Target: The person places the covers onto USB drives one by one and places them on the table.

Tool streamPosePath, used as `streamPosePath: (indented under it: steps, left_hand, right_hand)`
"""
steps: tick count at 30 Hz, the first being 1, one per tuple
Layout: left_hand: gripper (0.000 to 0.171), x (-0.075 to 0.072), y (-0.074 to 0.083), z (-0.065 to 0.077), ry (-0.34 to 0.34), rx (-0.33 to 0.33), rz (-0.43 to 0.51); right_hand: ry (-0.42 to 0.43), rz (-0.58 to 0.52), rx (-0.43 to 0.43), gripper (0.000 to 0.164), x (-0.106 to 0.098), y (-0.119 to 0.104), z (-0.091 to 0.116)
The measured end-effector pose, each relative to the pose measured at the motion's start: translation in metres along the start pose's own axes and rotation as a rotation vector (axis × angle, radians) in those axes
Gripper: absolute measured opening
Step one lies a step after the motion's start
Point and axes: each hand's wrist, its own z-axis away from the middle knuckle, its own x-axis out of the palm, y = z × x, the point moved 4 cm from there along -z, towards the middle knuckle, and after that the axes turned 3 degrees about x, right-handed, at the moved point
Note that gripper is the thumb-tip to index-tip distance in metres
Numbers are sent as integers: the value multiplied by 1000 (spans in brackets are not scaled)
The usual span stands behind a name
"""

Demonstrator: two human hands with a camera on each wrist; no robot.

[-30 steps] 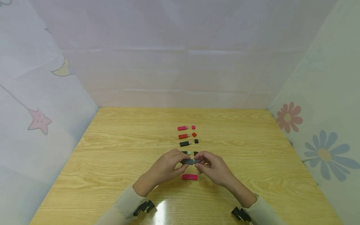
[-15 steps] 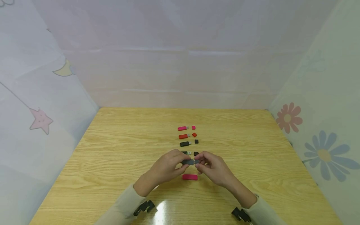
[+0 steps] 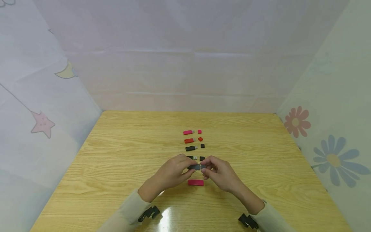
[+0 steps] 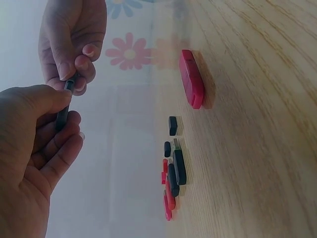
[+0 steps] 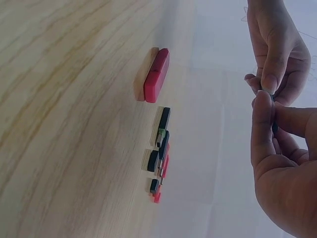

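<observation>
In the head view a dark grey USB stick [image 3: 195, 167] is held above the table between both hands. My left hand [image 3: 174, 170] pinches its body between thumb and fingers. The right hand [image 3: 218, 172] pinches the cap end [image 3: 203, 167], with a narrow light line between cap and body. The left wrist view shows the stick [image 4: 63, 113] raised well off the wood, its far end hidden by the right hand's fingers. Fingers cover most of it in the right wrist view. A closed pink USB stick [image 3: 195, 182] lies just in front of the hands.
Beyond the hands, uncapped USB sticks lie in a column: pink [image 3: 187, 132], red [image 3: 189, 140], black [image 3: 190, 148], and another black one [image 3: 195, 158] partly behind the left hand. Each has its cap to its right, such as the red cap [image 3: 200, 139]. Printed cloth walls surround the wooden table [image 3: 130, 145].
Both hands keep nearly the same pose. The grey stick's body has shifted very slightly to the right between the fingers; the sticks on the table stay put.
</observation>
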Motion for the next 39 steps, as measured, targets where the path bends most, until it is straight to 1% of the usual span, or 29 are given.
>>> streamPosePath:
  steps: [8, 18, 28, 39]
  left_hand:
    - [24, 0, 1, -2, 6, 12, 3]
    - [20, -1, 3, -4, -13, 22, -25]
    - [22, -4, 6, -6, -9, 46, -58]
    - [20, -4, 5, -9, -38, 49, -74]
  right_hand:
    - [6, 14, 1, 17, 0, 0, 0]
    - [14, 11, 9, 17, -1, -3, 1]
    - [26, 12, 13, 16, 0, -5, 0]
    - [62, -21, 28, 15, 3, -4, -1]
